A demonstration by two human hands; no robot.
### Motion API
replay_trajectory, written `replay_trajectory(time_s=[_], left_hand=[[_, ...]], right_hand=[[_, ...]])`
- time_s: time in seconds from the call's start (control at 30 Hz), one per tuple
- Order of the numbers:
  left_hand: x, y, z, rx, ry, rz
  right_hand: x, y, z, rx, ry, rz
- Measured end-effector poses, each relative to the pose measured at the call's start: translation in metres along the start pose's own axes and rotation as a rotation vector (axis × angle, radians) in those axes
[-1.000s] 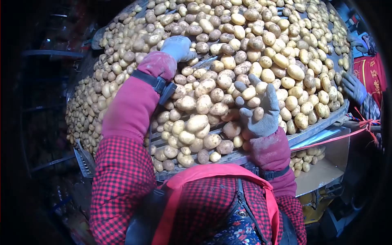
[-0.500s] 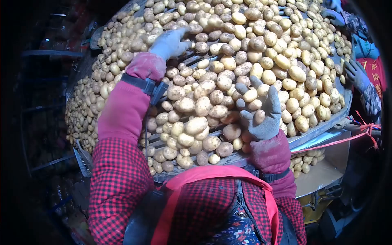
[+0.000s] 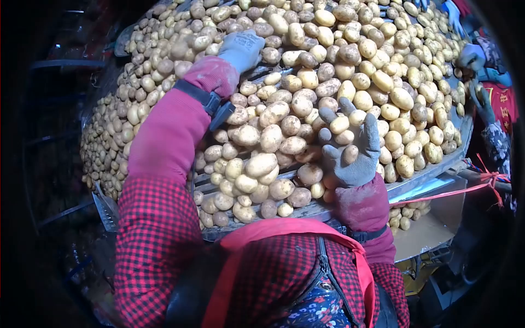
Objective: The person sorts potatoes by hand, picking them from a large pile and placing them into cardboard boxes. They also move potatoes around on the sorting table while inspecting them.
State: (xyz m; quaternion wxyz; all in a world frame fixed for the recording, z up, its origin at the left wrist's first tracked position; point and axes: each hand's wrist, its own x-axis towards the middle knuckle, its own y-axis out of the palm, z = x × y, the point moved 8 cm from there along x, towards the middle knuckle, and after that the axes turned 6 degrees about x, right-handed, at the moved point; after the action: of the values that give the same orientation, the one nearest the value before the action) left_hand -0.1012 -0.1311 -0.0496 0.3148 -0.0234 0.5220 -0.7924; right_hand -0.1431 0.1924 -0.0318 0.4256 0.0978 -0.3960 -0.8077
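Potatoes (image 3: 272, 138) of mixed sizes, some with brown soil, cover a slatted sorting table (image 3: 208, 188). My left hand (image 3: 242, 50), in a grey-blue glove, is in the upper middle of the heap with its back upward. Its fingers curl down among the potatoes, and whatever they hold is hidden. Near the front edge, my right hand (image 3: 354, 164) lies palm up in a dusty grey glove. Its bent fingers cradle several small potatoes, one of them a small potato (image 3: 350, 154) on the palm.
At the right edge, co-workers' gloved hands (image 3: 471, 57) reach to the heap. A pink cord (image 3: 437, 195) is tied at the right corner. Below it, a cardboard box (image 3: 432, 232) holds more potatoes. A metal plate (image 3: 105, 208) sticks out at the left corner.
My left hand has moved slightly right and up, its fingers going from stretched to curled. My right hand has hardly moved. A co-worker's hand at the right has shifted.
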Motion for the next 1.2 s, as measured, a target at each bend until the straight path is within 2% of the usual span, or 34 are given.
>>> replay_trajectory(time_s=[0.03,0.1,0.17,0.23,0.27,0.3,0.37,0.4,0.43,0.5,0.53,0.57,0.63,0.67,0.73,0.77,0.83,0.87,0.9,0.93,0.97,1.03,1.07,1.1,1.13,1.17,1.2], left_hand=[[-0.002,0.003,0.001,-0.001,-0.002,-0.004],[-0.013,-0.014,0.011,-0.181,-0.001,-0.134],[-0.028,-0.029,0.016,-0.277,-0.002,-0.143],[-0.059,-0.052,0.006,-0.933,-0.011,-0.079],[-0.072,-0.062,-0.012,-1.140,0.113,-0.054],[-0.083,-0.071,-0.030,-1.348,0.240,-0.031],[-0.102,-0.101,-0.056,-1.194,0.493,-0.305],[-0.108,-0.110,-0.059,-1.076,0.505,-0.394],[-0.108,-0.114,-0.058,-1.075,0.508,-0.397],[-0.094,-0.078,-0.049,-1.033,0.217,0.090],[-0.086,-0.067,-0.043,-0.750,0.228,0.132],[-0.083,-0.059,-0.043,-0.745,0.233,0.134],[-0.078,-0.030,-0.050,-0.324,0.272,0.119],[-0.073,-0.022,-0.054,-0.275,0.243,0.043],[-0.056,-0.013,-0.063,-0.265,0.285,0.027],[-0.048,-0.010,-0.069,-0.257,0.321,0.011],[-0.046,-0.013,-0.068,-0.320,0.282,0.041],[-0.047,-0.014,-0.064,-0.315,0.260,0.065],[-0.050,-0.014,-0.061,-0.311,0.238,0.092],[-0.056,-0.018,-0.054,-0.386,0.216,0.017],[-0.062,-0.017,-0.051,-0.383,0.207,0.015],[-0.080,-0.026,-0.034,-0.796,0.048,0.003],[-0.088,-0.032,-0.033,-0.968,0.006,-0.015],[-0.091,-0.034,-0.042,-1.241,0.092,-0.143],[-0.104,-0.063,-0.049,-1.143,0.144,-0.384],[-0.119,-0.089,-0.062,-1.201,0.177,-0.533],[-0.128,-0.100,-0.077,-1.341,0.229,-0.452]], right_hand=[[-0.001,-0.002,0.001,-0.003,-0.002,0.003],[-0.001,0.000,-0.003,0.247,0.052,0.115],[0.002,0.003,-0.002,0.336,0.070,0.156],[-0.001,-0.013,-0.014,0.103,0.147,-0.073],[0.004,-0.003,-0.019,0.836,0.361,-0.008],[0.007,-0.001,-0.016,0.833,0.367,-0.009],[0.008,-0.001,-0.019,0.949,0.478,-0.113],[0.000,-0.017,-0.012,0.311,0.100,-0.119],[0.001,-0.022,-0.014,0.310,0.096,-0.119],[0.003,-0.040,-0.027,0.304,0.207,-0.279],[0.004,-0.033,-0.021,0.284,0.230,-0.252],[0.001,-0.026,-0.026,0.287,0.225,-0.257],[0.000,0.000,0.003,-0.217,-0.254,-0.151],[0.001,-0.003,0.006,-0.216,-0.252,-0.153],[0.003,-0.026,-0.019,0.215,0.173,-0.271],[0.001,-0.031,-0.016,0.207,0.178,-0.275],[0.001,-0.029,-0.018,0.476,0.204,-0.226],[0.003,-0.028,-0.020,0.477,0.195,-0.216],[0.005,-0.019,-0.007,0.158,0.016,-0.077],[0.002,-0.005,0.004,-0.160,-0.161,0.061],[0.001,-0.004,0.007,-0.155,-0.162,0.069],[0.003,-0.002,-0.010,0.633,0.204,0.073],[0.005,0.000,-0.010,0.635,0.212,0.087],[0.006,0.004,-0.012,0.606,0.240,0.126],[0.005,0.008,-0.014,0.577,0.273,0.160],[0.002,0.011,-0.017,0.547,0.309,0.194],[-0.005,0.007,-0.023,0.544,0.323,0.202]])
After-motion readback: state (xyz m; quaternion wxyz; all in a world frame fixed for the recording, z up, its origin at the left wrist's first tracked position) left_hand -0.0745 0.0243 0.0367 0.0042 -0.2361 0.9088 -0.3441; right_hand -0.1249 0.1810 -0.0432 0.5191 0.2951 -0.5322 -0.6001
